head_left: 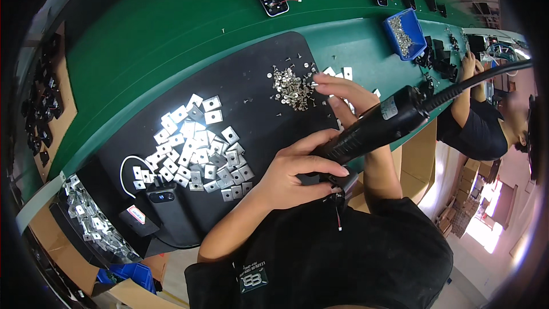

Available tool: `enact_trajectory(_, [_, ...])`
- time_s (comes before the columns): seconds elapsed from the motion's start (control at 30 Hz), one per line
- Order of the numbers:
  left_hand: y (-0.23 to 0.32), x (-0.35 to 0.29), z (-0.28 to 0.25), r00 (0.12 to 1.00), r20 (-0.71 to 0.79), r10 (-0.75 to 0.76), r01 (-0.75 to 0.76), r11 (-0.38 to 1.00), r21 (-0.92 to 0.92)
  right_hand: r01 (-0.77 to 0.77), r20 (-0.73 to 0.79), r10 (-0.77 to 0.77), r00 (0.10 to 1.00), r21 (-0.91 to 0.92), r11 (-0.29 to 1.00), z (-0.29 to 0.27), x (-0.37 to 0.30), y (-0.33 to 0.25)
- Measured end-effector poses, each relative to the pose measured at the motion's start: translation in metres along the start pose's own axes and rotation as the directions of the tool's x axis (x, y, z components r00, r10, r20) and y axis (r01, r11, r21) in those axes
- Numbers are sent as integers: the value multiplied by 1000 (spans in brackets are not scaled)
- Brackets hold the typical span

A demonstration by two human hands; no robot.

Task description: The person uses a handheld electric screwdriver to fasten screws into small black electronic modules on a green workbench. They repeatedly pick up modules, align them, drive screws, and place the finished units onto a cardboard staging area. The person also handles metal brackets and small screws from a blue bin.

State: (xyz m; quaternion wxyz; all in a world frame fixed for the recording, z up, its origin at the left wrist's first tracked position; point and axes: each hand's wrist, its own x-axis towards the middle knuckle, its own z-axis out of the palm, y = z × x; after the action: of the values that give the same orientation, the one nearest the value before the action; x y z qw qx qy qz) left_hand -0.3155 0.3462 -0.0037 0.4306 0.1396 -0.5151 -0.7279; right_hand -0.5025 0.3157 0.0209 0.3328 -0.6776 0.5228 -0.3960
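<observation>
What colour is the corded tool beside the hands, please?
The corded tool is black, best seen in the head view.

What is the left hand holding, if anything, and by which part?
The left hand holds a small black part, apparently by its left side, between the fingers; its right end shows past them.
</observation>
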Motion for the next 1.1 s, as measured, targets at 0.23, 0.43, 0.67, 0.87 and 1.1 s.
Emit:
enact_trajectory(0.23, [-6,-4,1,999,-17,34,-34,998,-45,-155,31,277,960,887,435,13,-32,-10])
enact_trajectory(0.43, [0,-21,-5,996,-42,-75,78,992,99,-230,207,114,972,726,648,24,-27,-19])
enact_trajectory(0.67, [43,-54,-4,981,-188,39,71,837,542,-8,43,-44,998,794,609,29,5,-31])
enact_trajectory(0.87, [60,-101,-13,916,-383,-121,336,756,562,1,70,-118,990,854,520,78,7,-48])
enact_trajectory(1.1, [79,-97,-26,846,-533,-2,423,613,667,123,-4,-208,978,818,562,89,6,-33])
